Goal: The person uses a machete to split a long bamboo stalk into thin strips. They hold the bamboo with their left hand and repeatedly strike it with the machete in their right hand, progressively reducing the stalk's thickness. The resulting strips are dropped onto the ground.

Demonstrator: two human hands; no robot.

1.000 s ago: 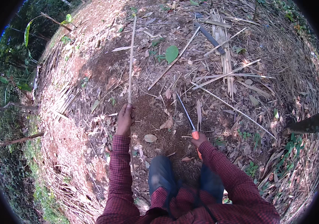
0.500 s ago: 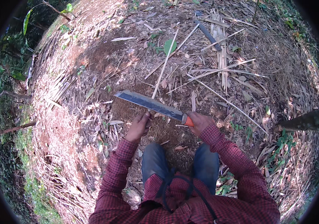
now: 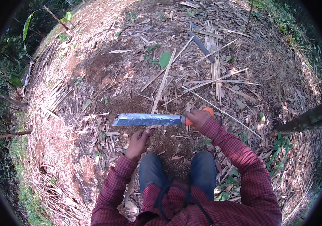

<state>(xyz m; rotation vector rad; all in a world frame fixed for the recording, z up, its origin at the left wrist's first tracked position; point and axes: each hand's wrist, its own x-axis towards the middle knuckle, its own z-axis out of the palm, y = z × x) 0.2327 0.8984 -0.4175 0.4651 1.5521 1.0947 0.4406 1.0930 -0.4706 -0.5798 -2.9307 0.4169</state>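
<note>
A machete (image 3: 149, 120) with a broad steel blade and an orange handle lies nearly level across the space before my knees. My right hand (image 3: 199, 118) is wrapped round its handle, and the blade points left. My left hand (image 3: 138, 143) is closed on a long, thin, pale strip of split wood or bamboo (image 3: 164, 81), just below the blade. The strip runs away from me under the blade, its far part over the ground. The blade hides a short stretch of it, so I cannot tell whether the edge touches it.
Several pale split strips (image 3: 216, 71) lie crossed at the far right, with a dark grey flat bar (image 3: 202, 47) over them. A tree trunk (image 3: 304, 122) stands at the right. Dry leaves cover the ground, and a bundle of dry stalks (image 3: 57, 98) lies left.
The machete has swung from a slant to nearly level and come closer to me, its blade face now catching light. My left hand still grips the strip, with little movement.
</note>
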